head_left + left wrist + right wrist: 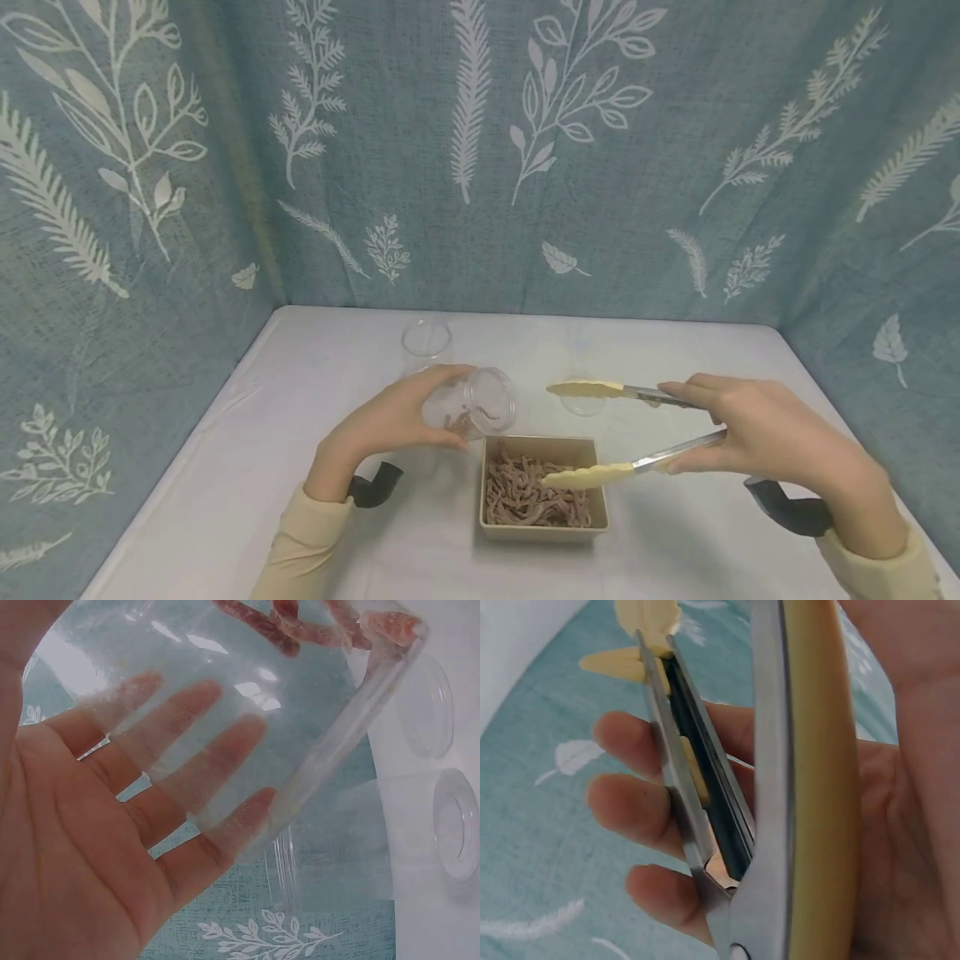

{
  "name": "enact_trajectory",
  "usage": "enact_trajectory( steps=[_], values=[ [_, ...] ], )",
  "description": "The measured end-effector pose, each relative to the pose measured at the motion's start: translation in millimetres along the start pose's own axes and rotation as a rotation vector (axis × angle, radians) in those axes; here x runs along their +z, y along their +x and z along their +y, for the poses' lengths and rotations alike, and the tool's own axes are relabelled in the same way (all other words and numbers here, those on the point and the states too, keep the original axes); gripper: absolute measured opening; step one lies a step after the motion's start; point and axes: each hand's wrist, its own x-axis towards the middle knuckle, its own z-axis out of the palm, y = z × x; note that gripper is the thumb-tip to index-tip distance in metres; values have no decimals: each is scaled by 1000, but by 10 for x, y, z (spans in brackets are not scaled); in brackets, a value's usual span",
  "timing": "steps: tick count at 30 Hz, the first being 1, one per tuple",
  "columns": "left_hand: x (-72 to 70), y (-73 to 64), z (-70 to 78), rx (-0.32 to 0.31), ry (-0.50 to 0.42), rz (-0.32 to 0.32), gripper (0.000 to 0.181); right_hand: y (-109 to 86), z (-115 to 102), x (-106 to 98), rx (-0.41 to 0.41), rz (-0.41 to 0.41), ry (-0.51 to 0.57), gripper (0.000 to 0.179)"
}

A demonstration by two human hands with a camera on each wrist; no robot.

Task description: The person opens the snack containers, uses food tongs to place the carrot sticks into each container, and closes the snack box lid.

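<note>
My left hand (pixel 405 415) grips a clear plastic jar (pixel 491 400), tilted sideways with its mouth to the right. A few reddish-brown strips (pixel 300 628) lie inside it, best seen in the left wrist view. Below and right of the jar stands a beige rectangular box (pixel 543 533) holding many brown strips (pixel 528 492). My right hand (pixel 757 425) holds metal tongs (pixel 678 450) with pale yellow tips. The tongs are spread wide with nothing between the tips; the lower tip is over the box. In the right wrist view, fingers curl round one tong arm (pixel 679 765).
Behind my left hand stands another clear jar (pixel 426 337). A clear round lid or dish (pixel 583 405) lies behind the upper tong tip. White cloth (pixel 337 350) covers the table, and a blue-green leaf-patterned curtain (pixel 420 167) hangs at the back and sides.
</note>
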Motion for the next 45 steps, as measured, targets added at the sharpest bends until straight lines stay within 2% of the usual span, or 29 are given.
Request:
enact_trajectory(
  steps=[6,14,23,27,33,37,41,45],
  values=[
    [-4,4,-1,-2,-4,-2,89,14,1,56,-21,2,-145,81],
    [2,15,13,-7,8,-8,88,33,-25,84,-24,-65,-101,72],
    [8,21,24,-11,13,-20,86,105,-119,78,-29,-186,-150,69],
    [12,20,19,-11,12,-20,86,155,-159,108,-26,-222,-172,62],
    [10,16,6,-3,17,-21,89,237,-218,143,-22,-283,-147,51],
    [7,17,4,2,23,-20,90,300,-276,146,-37,-297,-150,48],
    [8,16,5,2,24,-20,88,393,-349,161,-97,-291,-172,44],
    [14,19,6,4,20,-24,89,445,-380,190,-94,-307,-197,43]
  ],
)
